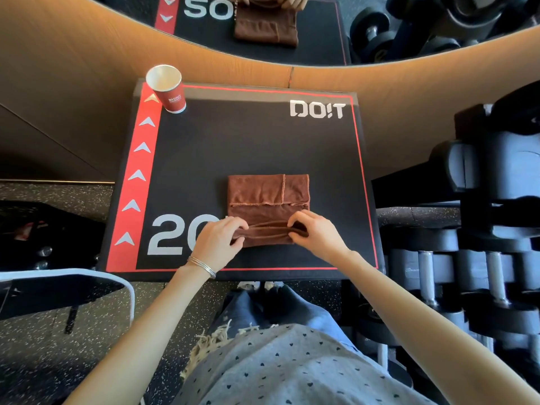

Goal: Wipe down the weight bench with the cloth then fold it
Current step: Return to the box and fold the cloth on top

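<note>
Brown cloth [268, 197], near fold crosswise, ends pinched in fingers [237, 225] of left hand [216, 244] and right hand [317, 232]

From my seat, the cloth [268, 200] lies on the near half of the box [248, 135], a little right of centre. The left hand [217, 239] and right hand [314, 232] pinch its near edge, one at each end. A cup [168, 89] stands on the far left corner. Dumbbells [473, 168] are stacked to the right, and a mirror [380, 24] runs behind.
</note>
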`<act>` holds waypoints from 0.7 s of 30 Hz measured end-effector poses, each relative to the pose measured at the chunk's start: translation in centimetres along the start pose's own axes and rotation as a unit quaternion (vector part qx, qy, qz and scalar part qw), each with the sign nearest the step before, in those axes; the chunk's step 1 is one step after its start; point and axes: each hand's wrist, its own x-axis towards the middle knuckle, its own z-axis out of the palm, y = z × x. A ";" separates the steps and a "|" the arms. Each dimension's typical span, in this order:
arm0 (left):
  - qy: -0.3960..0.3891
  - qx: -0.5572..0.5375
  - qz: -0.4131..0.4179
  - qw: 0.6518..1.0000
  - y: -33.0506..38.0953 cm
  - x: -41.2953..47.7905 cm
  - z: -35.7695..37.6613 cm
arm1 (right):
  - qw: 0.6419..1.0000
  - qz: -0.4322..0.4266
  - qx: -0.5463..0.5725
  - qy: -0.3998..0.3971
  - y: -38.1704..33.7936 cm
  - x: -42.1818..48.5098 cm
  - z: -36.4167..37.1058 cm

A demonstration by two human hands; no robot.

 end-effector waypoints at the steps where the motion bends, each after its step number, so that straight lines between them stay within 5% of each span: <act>1: 0.018 -0.016 -0.019 1.000 0.0 0.4 -0.2 | 1.000 0.006 0.010 0.004 0.0 0.4 -0.2; 10: 0.051 -0.080 -0.084 0.992 -0.5 5.1 -1.5 | 0.998 0.031 0.031 0.046 0.4 4.9 -2.1; 21: 0.011 -0.034 -0.119 0.992 -2.1 9.8 -1.7 | 0.998 0.051 -0.024 0.025 0.5 9.2 -3.1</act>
